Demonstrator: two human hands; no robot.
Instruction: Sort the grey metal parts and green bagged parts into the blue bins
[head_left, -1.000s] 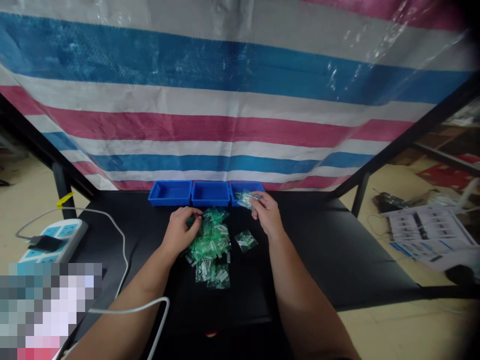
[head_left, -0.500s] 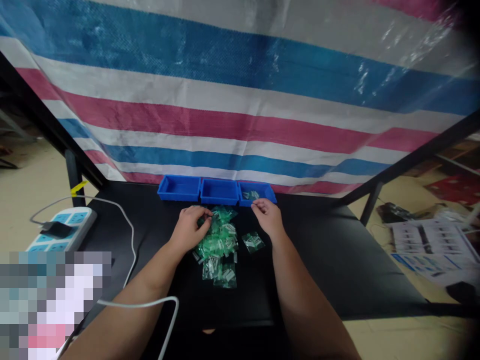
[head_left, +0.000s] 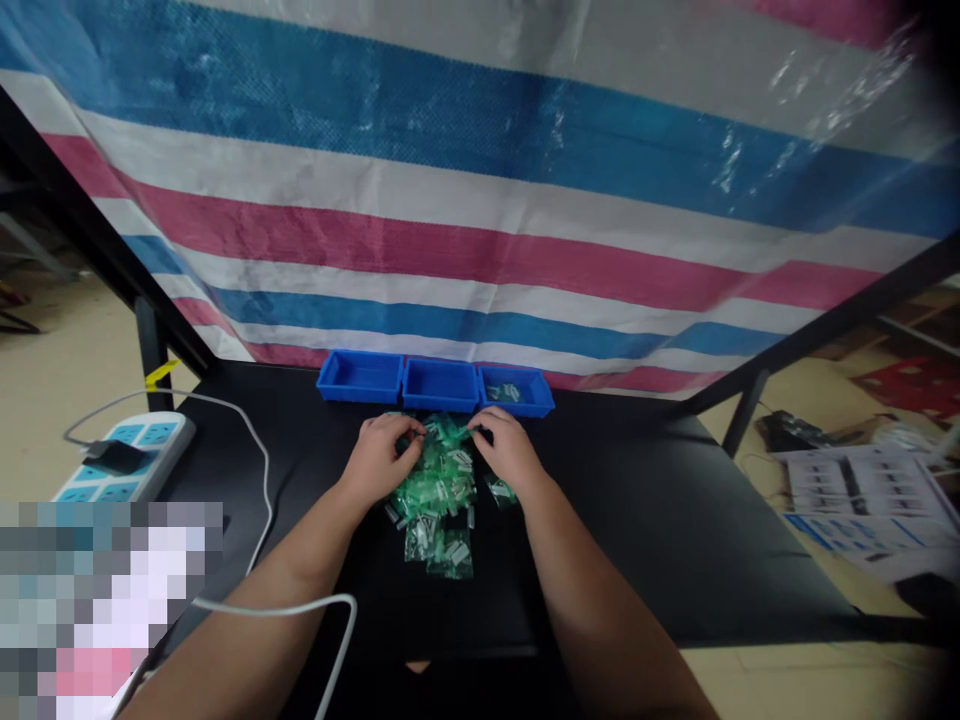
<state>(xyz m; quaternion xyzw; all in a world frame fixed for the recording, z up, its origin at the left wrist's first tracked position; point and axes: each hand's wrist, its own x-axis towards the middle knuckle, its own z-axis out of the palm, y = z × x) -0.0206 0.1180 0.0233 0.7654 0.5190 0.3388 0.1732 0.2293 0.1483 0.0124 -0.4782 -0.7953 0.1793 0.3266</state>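
A pile of small clear plastic bags (head_left: pixel 435 490) with a green tint, holding pale slim pieces, lies in front of me. At its upper left edge my left hand (head_left: pixel 381 455) has its fingers and thumb curled together; what they pinch is hidden. My right hand (head_left: pixel 510 452) is at the upper right of the pile, thumb and fingers closed on the edge of a green-tinted bag (head_left: pixel 456 432). Partly covered by the right hand, a single bag (head_left: pixel 501 490) lies apart from the pile. Behind the right hand, the right blue tray (head_left: pixel 529 400) contains a few small bags.
Two more blue trays, the left one (head_left: pixel 360 392) and the middle one (head_left: pixel 441 398), stand beside it in a row. A striped sheet (head_left: pixel 480 240) hangs behind the black table (head_left: pixel 637 520). A power strip (head_left: pixel 169 445) and white cable (head_left: pixel 266 490) lie at left.
My right hand has moved from the front of the right tray down and left to the pile, and its fingers now close on a bag there. My left hand has stayed in place.
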